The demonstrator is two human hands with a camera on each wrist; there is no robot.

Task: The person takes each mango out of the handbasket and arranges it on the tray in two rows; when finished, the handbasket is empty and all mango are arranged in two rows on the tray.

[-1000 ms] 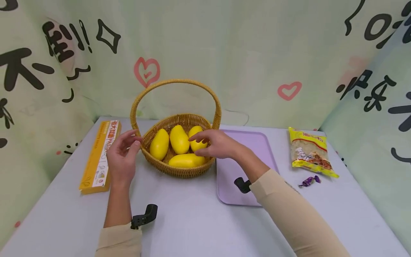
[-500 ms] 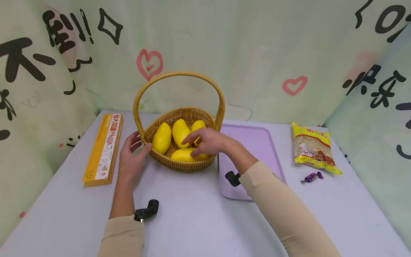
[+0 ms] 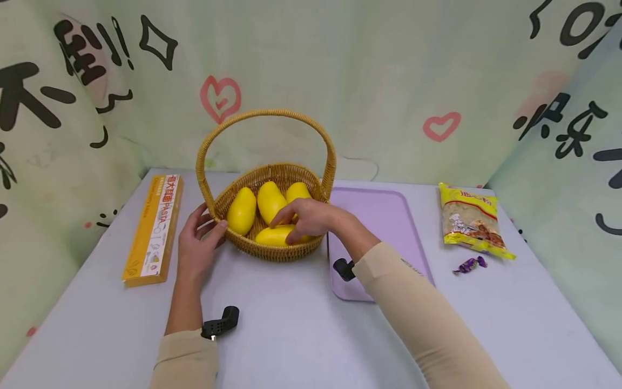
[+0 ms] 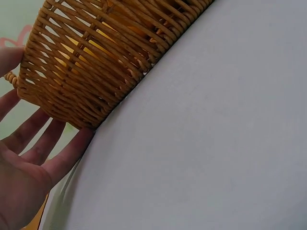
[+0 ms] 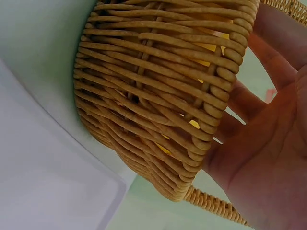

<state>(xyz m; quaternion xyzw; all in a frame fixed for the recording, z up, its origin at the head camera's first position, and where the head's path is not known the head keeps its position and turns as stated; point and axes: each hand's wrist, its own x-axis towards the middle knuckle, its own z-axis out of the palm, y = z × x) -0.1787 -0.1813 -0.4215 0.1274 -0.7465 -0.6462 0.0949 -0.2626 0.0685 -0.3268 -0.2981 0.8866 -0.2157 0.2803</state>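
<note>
A wicker basket (image 3: 272,252) with a tall arched handle holds several yellow mangoes. My left hand (image 3: 196,251) holds the basket's left side, thumb at the rim and fingers spread on the outer wall; the left wrist view shows those fingers reaching the wicker near its base. My right hand (image 3: 311,216) reaches over the right rim into the basket. Its thumb and fingers straddle the front mango (image 3: 272,235), which lies crosswise; the right wrist view has its fingertips hidden behind the wicker. Behind stand a left mango (image 3: 241,212) and a middle mango (image 3: 270,201), with another partly covered by the right hand.
A lilac tray (image 3: 384,216) lies right of the basket, partly under the right forearm. At left is a yellow pasta box (image 3: 153,229). A yellow food packet (image 3: 471,221) and a purple wrapped candy (image 3: 470,265) lie at right. A printed curtain hangs behind the table.
My left hand has moved right onto the basket's side, from just beside it. The right hand has lowered from above the mangoes to the front one.
</note>
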